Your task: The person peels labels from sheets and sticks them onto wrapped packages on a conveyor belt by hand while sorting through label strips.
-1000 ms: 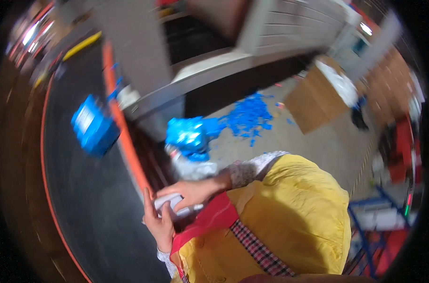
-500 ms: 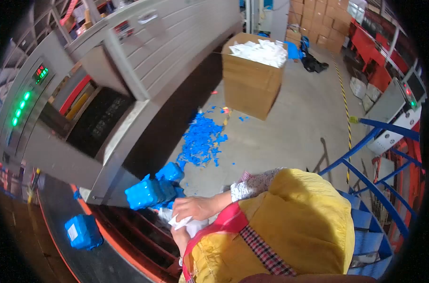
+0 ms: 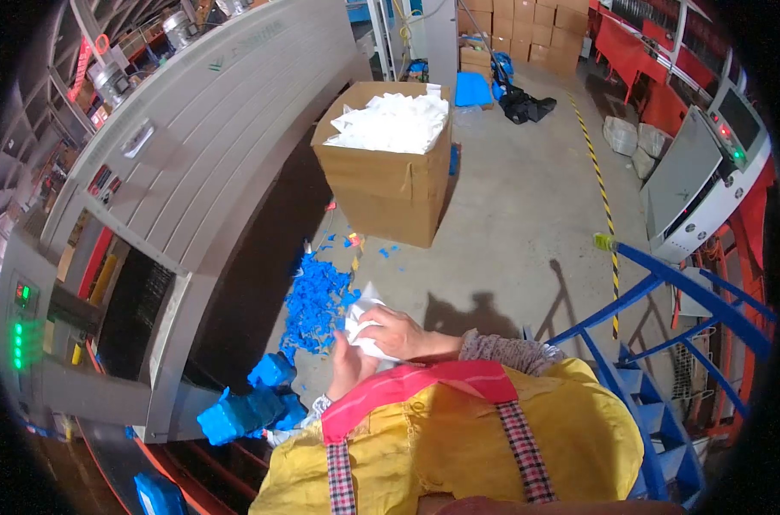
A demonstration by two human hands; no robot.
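Observation:
Both of my hands are together in front of my chest, with a crumpled white sheet [image 3: 366,317] between them. My left hand [image 3: 349,367] is below it, its fingers up against the sheet. From the right, my right hand [image 3: 396,333] grips the sheet with bent fingers. Beyond them, a large cardboard box [image 3: 381,189] stands on the floor, heaped with crumpled white material [image 3: 394,123]. A pile of blue scraps [image 3: 314,300] lies on the floor to the left of my hands.
Blue wrapped bundles [image 3: 239,416] lie at lower left, near the conveyor [image 3: 106,468]. A grey machine [image 3: 192,129] with green lights runs along the left. Blue metal steps [image 3: 656,421] stand at lower right, beside a yellow-black floor line [image 3: 597,184].
The view has turned right, away from the conveyor, towards the box. My hands have moved away from the conveyor's edge and hold the white sheet higher, in front of me.

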